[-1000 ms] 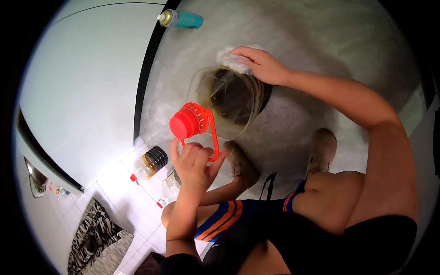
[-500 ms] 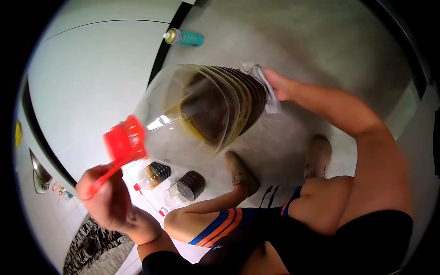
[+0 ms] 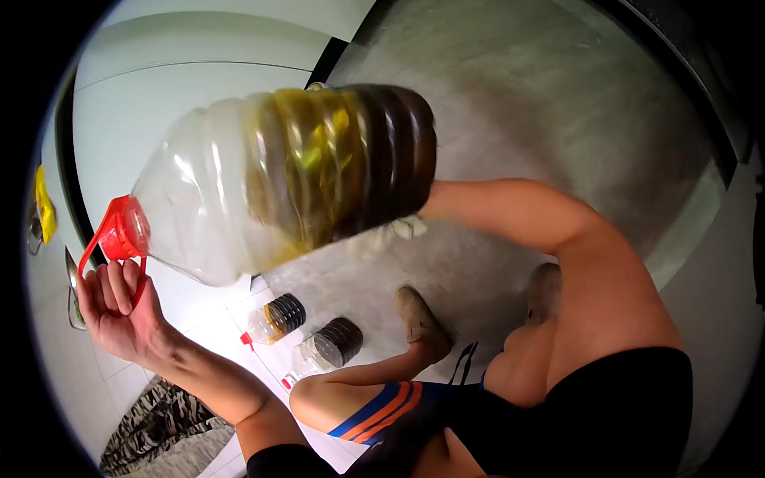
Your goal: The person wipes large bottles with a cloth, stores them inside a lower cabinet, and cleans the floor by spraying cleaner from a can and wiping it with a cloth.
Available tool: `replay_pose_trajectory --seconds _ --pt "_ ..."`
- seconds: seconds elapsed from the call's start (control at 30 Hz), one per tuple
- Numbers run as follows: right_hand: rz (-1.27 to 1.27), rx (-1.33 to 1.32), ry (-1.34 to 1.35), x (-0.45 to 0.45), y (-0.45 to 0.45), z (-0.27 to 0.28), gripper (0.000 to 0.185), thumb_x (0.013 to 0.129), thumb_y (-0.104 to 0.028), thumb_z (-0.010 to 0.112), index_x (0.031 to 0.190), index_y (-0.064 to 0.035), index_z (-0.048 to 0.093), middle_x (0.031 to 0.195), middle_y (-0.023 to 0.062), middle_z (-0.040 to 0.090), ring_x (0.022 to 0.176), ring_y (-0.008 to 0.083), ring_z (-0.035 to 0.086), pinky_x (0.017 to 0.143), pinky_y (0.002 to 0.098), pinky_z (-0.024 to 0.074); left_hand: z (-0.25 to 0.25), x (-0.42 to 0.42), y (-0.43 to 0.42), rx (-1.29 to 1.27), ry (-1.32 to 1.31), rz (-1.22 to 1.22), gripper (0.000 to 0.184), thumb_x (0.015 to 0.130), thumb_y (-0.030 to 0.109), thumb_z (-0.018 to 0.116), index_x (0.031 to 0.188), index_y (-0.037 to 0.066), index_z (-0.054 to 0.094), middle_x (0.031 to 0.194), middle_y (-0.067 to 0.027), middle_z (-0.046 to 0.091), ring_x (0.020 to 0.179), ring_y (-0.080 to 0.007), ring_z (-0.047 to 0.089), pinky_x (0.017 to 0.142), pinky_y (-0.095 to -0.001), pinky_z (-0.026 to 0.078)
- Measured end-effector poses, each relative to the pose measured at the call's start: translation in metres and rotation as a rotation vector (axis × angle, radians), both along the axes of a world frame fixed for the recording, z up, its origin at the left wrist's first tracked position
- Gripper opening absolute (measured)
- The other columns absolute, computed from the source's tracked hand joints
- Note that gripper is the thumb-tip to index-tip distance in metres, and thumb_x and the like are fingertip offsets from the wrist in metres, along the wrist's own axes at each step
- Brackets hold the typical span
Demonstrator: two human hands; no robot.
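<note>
My left hand (image 3: pixel 127 319) has its fingers curled round the red handle (image 3: pixel 96 239) of a big clear jug (image 3: pixel 319 167), beside the red cap (image 3: pixel 121 231). The jug stretches from that hand across to my right arm (image 3: pixel 526 211), and looks raised off the grey floor (image 3: pixel 494 119). Its neck end is clear; dark and yellow-brown contents fill the base end. My right hand is hidden behind the base, so I cannot tell how far open it is or what it grips; a pale cloth (image 3: pixel 409 227) shows just under the jug, near that wrist.

As far as I can judge, the lift is done: the jug is up, its cap is on, and it is not set down. Two smaller bottles, one with a black-looking base (image 3: pixel 284 313) and one with a grey-brown base (image 3: pixel 339 342), are on the floor past my left hand, near each other and untouched. I cannot tell if they stand or lie.

For edges, a white panel (image 3: pixel 191 95) runs behind the jug's neck, with a dark strip (image 3: pixel 327 64) along its border, the tightest side. My left shoe (image 3: pixel 418 315) is below the base end. The open room is beyond my right arm, over the grey floor.
</note>
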State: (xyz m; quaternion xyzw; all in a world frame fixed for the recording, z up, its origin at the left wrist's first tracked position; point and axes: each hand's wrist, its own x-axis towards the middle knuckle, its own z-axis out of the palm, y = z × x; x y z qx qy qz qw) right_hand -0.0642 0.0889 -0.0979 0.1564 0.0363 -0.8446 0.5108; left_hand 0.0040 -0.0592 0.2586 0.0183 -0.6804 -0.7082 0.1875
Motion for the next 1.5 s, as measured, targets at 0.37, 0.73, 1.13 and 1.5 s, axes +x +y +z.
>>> replay_pose_trajectory --seconds 0.37,0.73,1.13,1.5 --pt "-0.18 -0.578 0.32 -0.041 0.033 -0.04 0.031 0.094 -0.023 0.04 0.104 -0.004 0.062 0.097 0.0112 0.066 0.085 0.0195 0.064 0.081 0.0343 0.0534 0.003 -0.001 0.008 -0.074 -0.066 -0.034 0.038 0.095 0.011 0.047 0.06 0.013 0.03 0.051 0.0027 0.022 0.045 -0.0087 0.02 0.05 -0.0261 0.019" --pt "-0.518 0.33 0.259 -0.035 0.045 -0.014 0.037 0.091 -0.013 0.055 0.125 0.0005 0.045 0.115 0.0127 0.06 0.096 0.0227 0.063 0.083 0.0378 0.0537 -0.033 -0.01 0.087 -0.347 0.116 0.468 0.028 0.092 0.012 0.052 0.066 0.006 0.049 0.056 -0.0002 0.03 0.05 -0.0107 0.024 0.053 -0.0259 0.026" --pt "-0.09 -0.014 0.154 -0.016 0.009 0.021 0.049 0.094 -0.04 0.04 0.117 0.0001 0.057 0.114 0.0157 0.062 0.102 0.026 0.061 0.093 0.0396 0.0489 0.028 -0.005 0.057 -0.347 -0.023 -0.224 0.022 0.093 0.011 0.047 0.085 -0.005 0.059 0.063 -0.0044 0.043 0.053 -0.012 0.034 0.058 -0.0282 0.034" --pt "0.084 -0.032 -0.023 0.037 0.021 0.028 0.042 0.094 -0.035 0.042 0.112 -0.0001 0.059 0.112 0.0136 0.063 0.1 0.0242 0.061 0.092 0.0393 0.0487 0.061 0.012 -0.016 -0.218 -0.195 -0.172 0.022 0.093 0.009 0.048 0.101 -0.008 0.059 0.071 -0.0069 0.053 0.052 -0.0112 0.035 0.059 -0.0242 0.043"
